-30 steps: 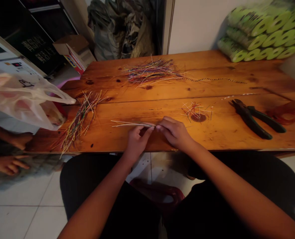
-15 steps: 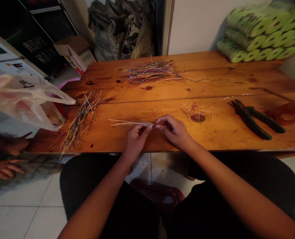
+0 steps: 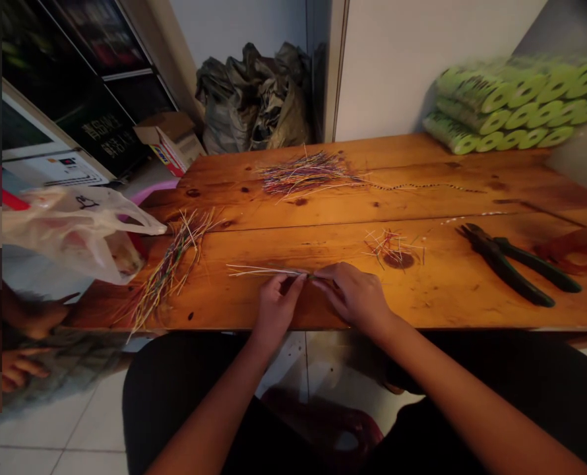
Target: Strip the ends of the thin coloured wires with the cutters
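My left hand (image 3: 279, 300) pinches a few thin pale wires (image 3: 258, 270) near their right ends, and their loose ends point left over the wooden table. My right hand (image 3: 355, 290) is closed at the same right ends, its fingertips almost touching those of my left hand. A small dark green bit shows between the two hands. Behind my right hand lies a small scatter of short red and white wire pieces (image 3: 390, 245). A bundle of coloured wires (image 3: 175, 260) lies to the left of my hands, and a larger pile (image 3: 303, 173) lies farther back.
Pliers (image 3: 508, 260) with dark handles lie on the wooden table (image 3: 452, 297) at the right. Green rolls (image 3: 516, 109) are stacked at the back right. A twisted strand (image 3: 422, 187) runs from the pile. A plastic bag (image 3: 86, 224) and another person's hand (image 3: 24, 369) are at the left.
The whole view has shifted, so the table and hands appear lower. My right hand has turned slightly, with its fingers drawn closer over the wire ends. The wires remain held.
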`<state>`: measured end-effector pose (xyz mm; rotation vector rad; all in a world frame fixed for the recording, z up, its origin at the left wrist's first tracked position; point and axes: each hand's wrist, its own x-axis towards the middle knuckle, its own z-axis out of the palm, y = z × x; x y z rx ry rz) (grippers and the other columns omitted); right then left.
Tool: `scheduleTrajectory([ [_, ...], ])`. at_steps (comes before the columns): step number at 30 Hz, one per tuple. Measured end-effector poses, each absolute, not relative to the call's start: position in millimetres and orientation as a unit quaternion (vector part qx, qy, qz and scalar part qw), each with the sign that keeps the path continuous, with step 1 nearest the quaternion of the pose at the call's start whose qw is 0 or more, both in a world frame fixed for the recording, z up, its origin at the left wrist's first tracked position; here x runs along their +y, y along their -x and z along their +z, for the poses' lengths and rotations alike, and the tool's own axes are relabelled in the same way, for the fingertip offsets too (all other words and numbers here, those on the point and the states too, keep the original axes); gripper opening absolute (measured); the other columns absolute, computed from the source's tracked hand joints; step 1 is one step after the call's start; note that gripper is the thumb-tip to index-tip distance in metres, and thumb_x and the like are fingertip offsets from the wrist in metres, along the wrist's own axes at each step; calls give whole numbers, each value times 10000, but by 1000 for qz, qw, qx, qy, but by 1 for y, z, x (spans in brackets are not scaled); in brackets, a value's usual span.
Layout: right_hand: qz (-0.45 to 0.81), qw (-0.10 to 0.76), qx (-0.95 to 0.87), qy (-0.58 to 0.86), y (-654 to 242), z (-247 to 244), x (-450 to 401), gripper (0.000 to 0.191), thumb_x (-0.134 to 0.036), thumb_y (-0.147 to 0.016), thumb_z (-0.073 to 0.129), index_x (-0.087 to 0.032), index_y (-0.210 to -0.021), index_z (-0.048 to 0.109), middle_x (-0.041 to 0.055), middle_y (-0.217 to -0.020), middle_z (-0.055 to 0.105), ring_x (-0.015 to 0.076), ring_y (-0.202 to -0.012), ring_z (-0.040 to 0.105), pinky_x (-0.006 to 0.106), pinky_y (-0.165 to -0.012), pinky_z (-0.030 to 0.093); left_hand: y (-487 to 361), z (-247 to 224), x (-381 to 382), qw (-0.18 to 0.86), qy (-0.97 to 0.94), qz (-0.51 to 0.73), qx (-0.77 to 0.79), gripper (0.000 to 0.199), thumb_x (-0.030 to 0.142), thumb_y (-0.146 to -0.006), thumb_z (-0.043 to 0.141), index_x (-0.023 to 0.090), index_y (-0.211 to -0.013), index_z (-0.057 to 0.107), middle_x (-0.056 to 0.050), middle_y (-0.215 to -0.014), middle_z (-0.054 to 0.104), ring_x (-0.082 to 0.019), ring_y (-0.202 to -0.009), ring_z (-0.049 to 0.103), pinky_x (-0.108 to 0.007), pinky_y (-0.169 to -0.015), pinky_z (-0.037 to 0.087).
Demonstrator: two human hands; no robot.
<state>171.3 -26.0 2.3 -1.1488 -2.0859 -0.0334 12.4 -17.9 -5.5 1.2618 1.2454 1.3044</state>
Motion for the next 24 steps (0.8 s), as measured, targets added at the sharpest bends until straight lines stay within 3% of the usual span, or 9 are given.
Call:
scheduleTrajectory([
  [12,-65,333,-817,465,-171,2,-28,232,-268,-937,448,-191,-989,661,51,-866,696,148,-721,630,245,-567,414,-12,-6,-17,445,-523,527,500,217,388,-712,647,174,-738,663,-22,-740,703,-156,-717,639,-281,-701,509],
  [19,17,357,-831,427,-176,1,-27,241,-190,-919,426,-171,-1021,644,67,-902,678,173,-786,616,265,-648,453,-12,-4,-18,449,-527,534,485,199,365,-713,653,170,-753,657,-29,-769,700,-153,-751,642,-292,-747,509],
  [24,104,370,-825,415,-176,7,-23,227,-186,-923,404,-168,-968,627,61,-817,626,176,-777,577,280,-685,454,-11,-6,-19,457,-527,535,477,175,343,-723,656,175,-769,664,-27,-778,702,-154,-765,644,-298,-763,510],
])
